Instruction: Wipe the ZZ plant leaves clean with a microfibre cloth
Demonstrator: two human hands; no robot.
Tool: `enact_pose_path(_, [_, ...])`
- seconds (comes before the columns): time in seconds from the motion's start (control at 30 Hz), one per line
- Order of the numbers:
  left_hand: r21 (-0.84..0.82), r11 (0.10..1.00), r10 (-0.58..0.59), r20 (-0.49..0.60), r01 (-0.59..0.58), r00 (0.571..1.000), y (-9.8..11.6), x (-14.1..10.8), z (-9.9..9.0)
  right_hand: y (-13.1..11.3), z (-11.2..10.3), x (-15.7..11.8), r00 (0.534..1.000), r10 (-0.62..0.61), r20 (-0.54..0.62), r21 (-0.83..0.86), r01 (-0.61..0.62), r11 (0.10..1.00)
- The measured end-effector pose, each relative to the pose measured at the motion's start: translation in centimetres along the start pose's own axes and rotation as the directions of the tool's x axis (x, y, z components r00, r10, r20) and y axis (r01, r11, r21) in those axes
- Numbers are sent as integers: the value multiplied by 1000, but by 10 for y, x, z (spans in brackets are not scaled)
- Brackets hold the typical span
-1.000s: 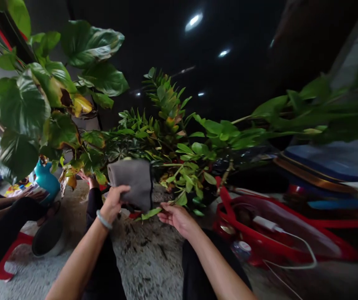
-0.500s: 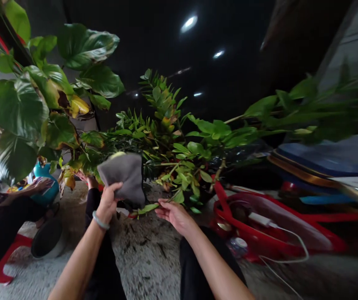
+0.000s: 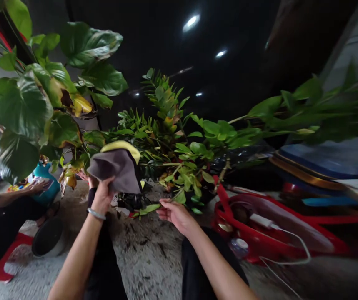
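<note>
A grey cloth (image 3: 116, 168) with a yellow layer showing along its top edge is gripped in my left hand (image 3: 103, 198), which wears a bracelet at the wrist. To the right, my right hand (image 3: 175, 213) pinches a thin green stem between thumb and fingers. The leafy tip (image 3: 147, 209) of that stem points left, below the cloth. Behind my right hand spreads a low plant with small green leaves (image 3: 185, 179). Another plant with feathery green and yellowish leaves (image 3: 166, 106) rises behind the cloth.
Large heart-shaped leaves (image 3: 24, 104) hang at the left. Below them sit a person in dark clothes (image 3: 13, 212) and a dark bucket (image 3: 49, 237). Another person's hand (image 3: 86, 178) shows behind my left wrist. A red bag (image 3: 260, 246) with a white cable lies right.
My left hand has moved slightly left and up with the cloth, which has folded over and shows more yellow. My right hand keeps its pinch on the stem, almost unmoved.
</note>
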State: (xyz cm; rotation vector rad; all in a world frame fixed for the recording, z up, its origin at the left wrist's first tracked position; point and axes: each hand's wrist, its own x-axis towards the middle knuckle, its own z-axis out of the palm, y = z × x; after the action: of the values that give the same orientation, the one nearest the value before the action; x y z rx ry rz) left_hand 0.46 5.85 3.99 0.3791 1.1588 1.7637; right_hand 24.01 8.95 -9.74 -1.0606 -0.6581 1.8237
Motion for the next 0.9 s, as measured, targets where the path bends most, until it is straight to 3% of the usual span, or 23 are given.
enact_pose_path(0.1, [45, 958, -277, -91, 282, 957, -31, -17, -35, 0, -5, 1, 997, 48, -59, -68, -52, 996])
enact_pose_path(0.17, [-16, 935, -354, -88, 354, 931, -32, -29, -55, -1, -8, 2, 997, 52, -63, -85, -57, 995])
enact_pose_path(0.23, [-99, 965, -247, -57, 241, 967, -13, -34, -61, -3, -9, 3, 998, 39, -41, -78, -42, 996])
enact_pose_path(0.3, [-194, 981, 0, -47, -9, 999, 15, -29, -52, -4, -7, 2, 999, 21, -31, -62, -22, 998])
enact_pose_path(0.37, [-268, 941, 204, -47, -209, 978, 37, -16, -34, -5, -4, 0, 999, 7, -33, -45, -8, 999])
enact_pose_path(0.43, [-280, 930, 236, -37, -237, 971, 41, -3, -20, -5, 0, -3, 999, 0, -35, -31, -1, 1000])
enact_pose_path(0.53, [-126, 992, 10, -134, -27, 991, 12, 3, -24, -5, 1, -5, 998, 10, -59, -31, -12, 999])
enact_pose_path(0.57, [-67, 995, -82, -205, 70, 975, -2, 0, -34, -4, 0, -5, 998, 16, -68, -35, -19, 999])
enact_pose_path(0.63, [-5, 968, -246, -242, 252, 939, -24, -12, -60, -4, -4, -4, 996, 29, -86, -52, -34, 998])
enact_pose_path(0.7, [-5, 934, -349, -220, 356, 911, -27, -27, -83, -3, -8, -2, 995, 35, -92, -74, -41, 996])
enact_pose_path(0.73, [-19, 935, -350, -205, 354, 914, -20, -33, -90, -3, -10, 0, 995, 35, -91, -81, -42, 996])
enact_pose_path(0.8, [-70, 971, -236, -170, 228, 957, 7, -36, -92, -3, -12, 2, 997, 35, -74, -81, -41, 996])
enact_pose_path(0.9, [-175, 980, 74, -137, -98, 988, 52, -18, -68, -2, -8, 3, 998, 32, -55, -62, -36, 997])
